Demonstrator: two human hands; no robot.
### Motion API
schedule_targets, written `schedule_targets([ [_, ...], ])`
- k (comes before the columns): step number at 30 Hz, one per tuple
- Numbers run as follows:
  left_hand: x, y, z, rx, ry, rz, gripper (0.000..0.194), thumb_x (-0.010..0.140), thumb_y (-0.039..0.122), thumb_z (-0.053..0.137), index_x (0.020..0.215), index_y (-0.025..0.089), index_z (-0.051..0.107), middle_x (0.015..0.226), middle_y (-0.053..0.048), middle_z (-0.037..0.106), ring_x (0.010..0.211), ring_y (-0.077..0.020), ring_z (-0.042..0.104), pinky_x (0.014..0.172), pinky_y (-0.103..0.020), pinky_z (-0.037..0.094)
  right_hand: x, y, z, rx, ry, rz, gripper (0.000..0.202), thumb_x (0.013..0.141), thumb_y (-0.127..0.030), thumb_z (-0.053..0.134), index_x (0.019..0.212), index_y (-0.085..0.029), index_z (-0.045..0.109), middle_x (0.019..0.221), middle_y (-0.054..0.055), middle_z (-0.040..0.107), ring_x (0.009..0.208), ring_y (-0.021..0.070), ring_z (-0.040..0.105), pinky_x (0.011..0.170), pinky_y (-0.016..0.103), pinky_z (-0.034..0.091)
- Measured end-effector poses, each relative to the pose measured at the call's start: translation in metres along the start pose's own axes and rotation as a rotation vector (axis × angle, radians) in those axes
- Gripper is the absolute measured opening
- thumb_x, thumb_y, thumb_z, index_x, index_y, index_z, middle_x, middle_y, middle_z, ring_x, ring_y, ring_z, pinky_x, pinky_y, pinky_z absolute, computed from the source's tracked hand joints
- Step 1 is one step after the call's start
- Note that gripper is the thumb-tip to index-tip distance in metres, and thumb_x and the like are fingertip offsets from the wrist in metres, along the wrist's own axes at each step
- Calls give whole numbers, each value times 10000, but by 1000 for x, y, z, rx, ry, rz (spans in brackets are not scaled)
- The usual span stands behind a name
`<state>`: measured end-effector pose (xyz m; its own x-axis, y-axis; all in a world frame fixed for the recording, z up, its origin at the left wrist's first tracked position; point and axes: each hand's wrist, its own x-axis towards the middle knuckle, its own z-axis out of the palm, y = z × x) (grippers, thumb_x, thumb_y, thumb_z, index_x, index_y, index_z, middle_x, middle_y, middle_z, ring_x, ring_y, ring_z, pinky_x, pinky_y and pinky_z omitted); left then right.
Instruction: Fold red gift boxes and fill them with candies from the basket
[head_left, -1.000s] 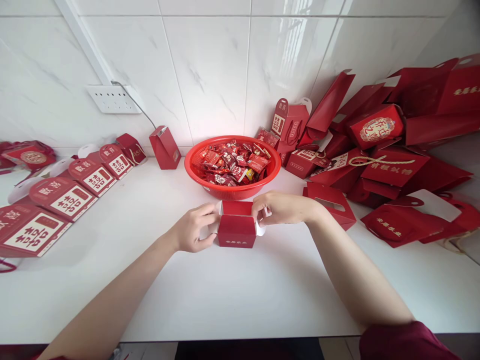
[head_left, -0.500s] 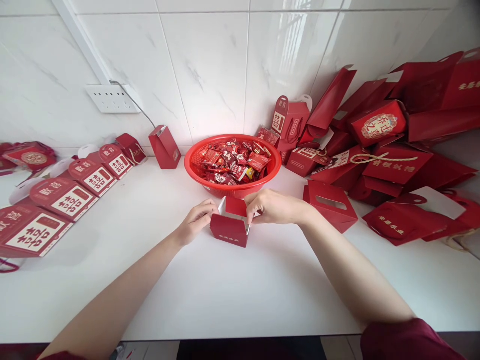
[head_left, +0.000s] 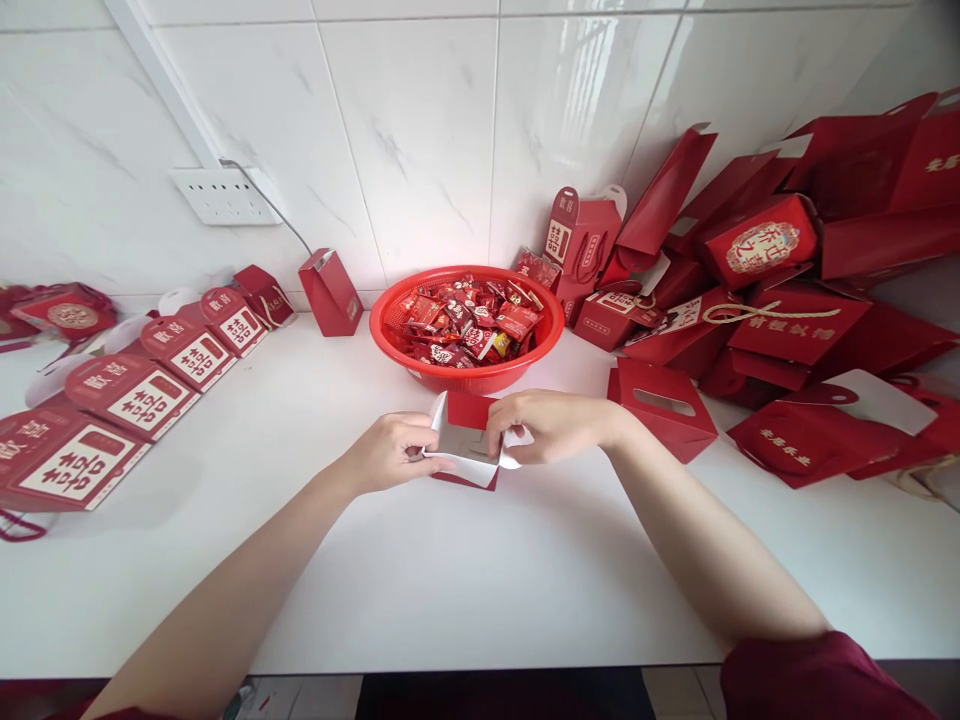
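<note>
A small red cardboard gift box with a white inside stands on the white table in front of me, its top unfolded and the inside facing up. My left hand pinches the box's left edge between thumb and fingers. From the right, my right hand grips the right wall, its fingertips bent over the rim into the box and a white flap showing by the thumb. Just behind the box stands a red plastic basket heaped with wrapped sweets.
A row of finished-looking red boxes lines the left side. Piled red boxes lean against the wall on the right, with one red box near my right forearm. A folded red box stands below the wall socket.
The box's front panel has tipped outward toward me, so its white inside shows more. My right fingers have moved a little left, over the inside of the box.
</note>
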<state>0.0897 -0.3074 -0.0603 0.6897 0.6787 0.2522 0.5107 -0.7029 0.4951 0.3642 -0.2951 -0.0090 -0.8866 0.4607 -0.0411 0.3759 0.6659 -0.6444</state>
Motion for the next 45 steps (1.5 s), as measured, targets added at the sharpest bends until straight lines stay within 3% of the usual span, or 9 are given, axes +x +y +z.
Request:
schedule_targets([
  [4,2,-4,9,-37,105,74,477,873,404,667,546,159,422,585,44,345,522,-80,324,494,-225,272,2,-8,4,44,26,-3,138,863,-301,644,877,-193,729,874,8,722,781,148,608,691,250,428],
  [11,1,-2,19,109,266,102,525,863,492,644,542,181,368,560,43,308,529,-110,318,515,-263,272,14,-16,22,-154,105,-125,226,863,-157,570,639,-174,590,643,-14,578,598,113,469,574,254,340],
  [22,1,4,22,88,253,311,574,861,574,594,524,200,318,524,31,312,513,-137,314,535,-295,294,-6,-68,19,-564,229,262,226,982,-219,475,901,-161,678,914,74,673,685,168,590,546,307,277],
  [27,2,10,27,14,221,339,590,853,616,574,528,204,306,515,34,319,511,-138,313,549,-298,312,-6,-56,14,-639,333,470,230,971,-333,540,1064,-139,620,1007,123,672,743,228,654,532,306,320],
  [33,0,9,32,26,286,328,567,845,623,589,544,204,355,517,37,326,508,-133,317,539,-297,313,15,-26,24,-615,93,523,301,994,-263,466,896,-122,713,877,171,728,811,287,698,579,317,388],
  [37,-3,8,40,45,436,298,539,691,654,734,948,200,602,872,-80,570,824,-230,552,748,-373,480,23,-15,28,-641,181,432,312,991,-231,461,854,-136,725,831,156,738,764,265,698,594,310,384],
  [40,-2,5,46,-127,429,207,919,644,677,759,1358,194,439,1406,-214,381,1319,-381,396,1072,-548,374,29,-8,32,-560,298,377,328,991,-253,459,812,-142,710,794,133,729,731,236,678,608,298,373],
  [42,0,3,50,-335,345,162,1041,663,677,748,1474,203,299,1517,-221,254,1418,-411,285,1131,-586,304,34,-1,38,-392,430,286,353,1006,-310,436,819,-151,688,807,106,722,733,204,656,633,281,383],
  [45,2,0,53,-640,206,110,1119,692,629,760,1535,230,140,1524,-223,279,1406,-407,341,1094,-568,378,43,14,55,20,689,169,464,1033,-432,335,827,-171,658,823,64,710,748,171,631,701,262,425],
])
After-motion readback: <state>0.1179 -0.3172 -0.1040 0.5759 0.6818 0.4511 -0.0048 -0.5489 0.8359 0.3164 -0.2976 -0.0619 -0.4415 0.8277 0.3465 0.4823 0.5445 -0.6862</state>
